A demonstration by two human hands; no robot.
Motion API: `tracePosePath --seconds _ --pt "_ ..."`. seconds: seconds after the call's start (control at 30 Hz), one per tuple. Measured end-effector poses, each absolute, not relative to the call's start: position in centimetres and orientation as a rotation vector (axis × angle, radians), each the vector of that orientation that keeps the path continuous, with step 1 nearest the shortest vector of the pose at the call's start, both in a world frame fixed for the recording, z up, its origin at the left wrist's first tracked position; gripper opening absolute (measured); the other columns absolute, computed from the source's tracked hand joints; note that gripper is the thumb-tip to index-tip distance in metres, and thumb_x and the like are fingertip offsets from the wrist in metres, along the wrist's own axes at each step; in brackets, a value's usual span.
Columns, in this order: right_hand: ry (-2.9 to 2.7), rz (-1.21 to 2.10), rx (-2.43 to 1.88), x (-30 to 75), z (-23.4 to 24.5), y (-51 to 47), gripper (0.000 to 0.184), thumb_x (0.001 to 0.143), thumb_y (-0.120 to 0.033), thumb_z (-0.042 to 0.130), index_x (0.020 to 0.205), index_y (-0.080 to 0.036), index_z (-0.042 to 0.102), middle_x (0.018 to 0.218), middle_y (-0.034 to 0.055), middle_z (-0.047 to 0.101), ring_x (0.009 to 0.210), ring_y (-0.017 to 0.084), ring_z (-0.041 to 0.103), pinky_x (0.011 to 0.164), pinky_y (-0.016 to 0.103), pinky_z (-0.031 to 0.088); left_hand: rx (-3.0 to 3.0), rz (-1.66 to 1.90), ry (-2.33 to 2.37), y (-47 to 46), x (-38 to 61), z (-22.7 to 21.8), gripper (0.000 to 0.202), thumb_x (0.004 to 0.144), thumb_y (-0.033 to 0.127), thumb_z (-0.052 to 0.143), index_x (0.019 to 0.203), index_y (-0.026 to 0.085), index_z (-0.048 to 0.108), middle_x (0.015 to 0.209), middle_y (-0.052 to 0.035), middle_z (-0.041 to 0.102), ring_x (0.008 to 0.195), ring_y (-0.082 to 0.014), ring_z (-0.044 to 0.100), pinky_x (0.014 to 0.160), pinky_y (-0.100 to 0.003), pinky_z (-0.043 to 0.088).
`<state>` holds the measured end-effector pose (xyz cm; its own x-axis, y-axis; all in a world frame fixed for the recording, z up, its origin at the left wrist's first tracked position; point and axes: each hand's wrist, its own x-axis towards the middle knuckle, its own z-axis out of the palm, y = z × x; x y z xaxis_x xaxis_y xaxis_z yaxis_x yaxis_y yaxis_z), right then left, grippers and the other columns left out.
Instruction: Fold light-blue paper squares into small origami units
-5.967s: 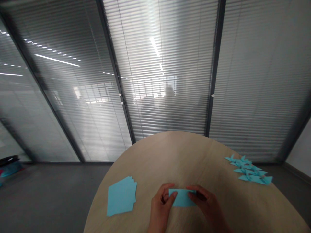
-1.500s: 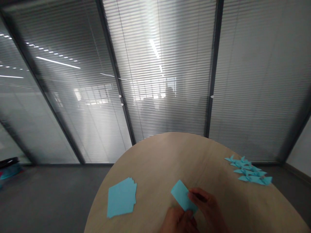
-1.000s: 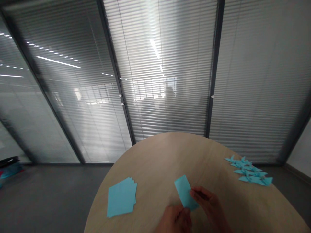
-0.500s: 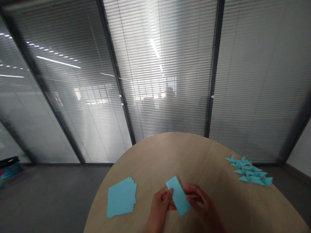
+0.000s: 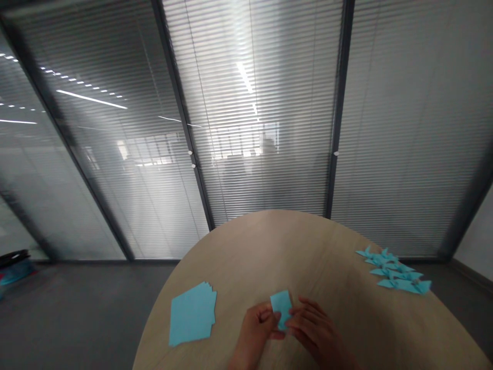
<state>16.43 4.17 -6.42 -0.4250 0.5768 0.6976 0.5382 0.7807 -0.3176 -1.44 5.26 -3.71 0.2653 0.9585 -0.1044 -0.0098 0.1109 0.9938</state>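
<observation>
A small folded piece of light blue paper (image 5: 281,303) is held between both hands above the table's near part. My left hand (image 5: 259,325) pinches its left lower edge, thumb on top. My right hand (image 5: 311,325) has its fingertips pressed on the lower right edge of the paper. To the left lies a loose stack of square blue paper sheets (image 5: 191,316). Several folded blue paper figures (image 5: 400,272) with pointed ends sit in rows at the table's right.
The round wooden table (image 5: 277,241) has its curved far edge close to a glass partition with blinds (image 5: 269,180). A dark-rimmed blue bin (image 5: 15,267) stands on the grey floor at far left.
The paper strip has been doubled over into a shorter, roughly square piece. My right hand has moved left, its fingers closing on the paper's edge. The stack and figures stay put.
</observation>
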Motion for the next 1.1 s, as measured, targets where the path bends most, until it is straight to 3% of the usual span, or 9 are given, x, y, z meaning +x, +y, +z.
tracePosePath --seconds 0.13,0.27,0.37,0.53,0.73,1.1 --pt "-1.926 0.204 -0.997 16.4 -6.4 4.1 0.026 0.095 -0.039 0.046 0.083 -0.025 0.065 0.084 0.003 0.069 0.082 0.019 0.067 0.078 0.032 0.055 1.328 0.829 0.943 4.5 -1.1 -3.2 0.057 0.065 0.064 0.068 0.089 0.012 0.075 0.086 -0.0114 0.071 0.082 -0.0258 0.066 0.066 -0.032 0.054" --pt "-1.703 0.363 -1.111 16.3 -6.3 4.1 0.032 0.089 -0.05 0.051 0.08 -0.024 0.067 0.101 0.008 0.066 0.093 0.021 0.066 0.08 0.031 0.054 1.359 0.836 0.929 3.8 -0.9 -3.2 0.067 0.074 0.071 0.053 0.088 0.009 0.075 0.084 -0.0136 0.069 0.079 -0.0259 0.066 0.066 -0.034 0.055" --pt "-1.615 0.525 -1.131 16.0 -6.2 4.1 0.036 0.085 -0.055 0.053 0.076 -0.023 0.066 0.089 0.0062 0.07 0.084 0.022 0.067 0.075 0.03 0.054 1.359 0.83 0.947 3.6 -0.8 -3.2 0.068 0.076 0.071 0.051 0.094 0.009 0.074 0.086 -0.0128 0.069 0.076 -0.0244 0.066 0.069 -0.036 0.056" --pt "-1.542 0.664 -1.235 16.0 -6.1 4.2 0.033 0.078 -0.053 0.058 0.068 -0.022 0.063 0.067 0.0018 0.067 0.067 0.02 0.065 0.062 0.027 0.051 1.389 0.765 0.881 3.6 -0.4 -3.0 0.065 0.068 0.07 0.062 0.091 0.011 0.074 0.088 -0.0117 0.07 0.08 -0.0248 0.066 0.074 -0.038 0.055" --pt "-1.499 0.727 -1.229 16.0 -5.9 4.0 0.029 0.074 -0.049 0.062 0.077 -0.021 0.067 0.074 0.0035 0.071 0.072 0.021 0.066 0.066 0.027 0.051 1.399 0.787 0.965 3.5 -0.1 -3.0 0.062 0.069 0.07 0.061 0.084 0.011 0.075 0.082 -0.0111 0.071 0.075 -0.0245 0.068 0.071 -0.035 0.055" --pt "-1.635 0.748 -1.214 16.3 -6.2 4.4 0.028 0.078 -0.044 0.059 0.07 -0.02 0.073 0.072 0.0066 0.07 0.072 0.023 0.067 0.067 0.031 0.052 1.497 0.784 1.105 2.8 -0.4 -2.7 0.065 0.073 0.072 0.052 0.09 0.014 0.074 0.083 -0.0093 0.072 0.075 -0.0246 0.068 0.072 -0.033 0.053"
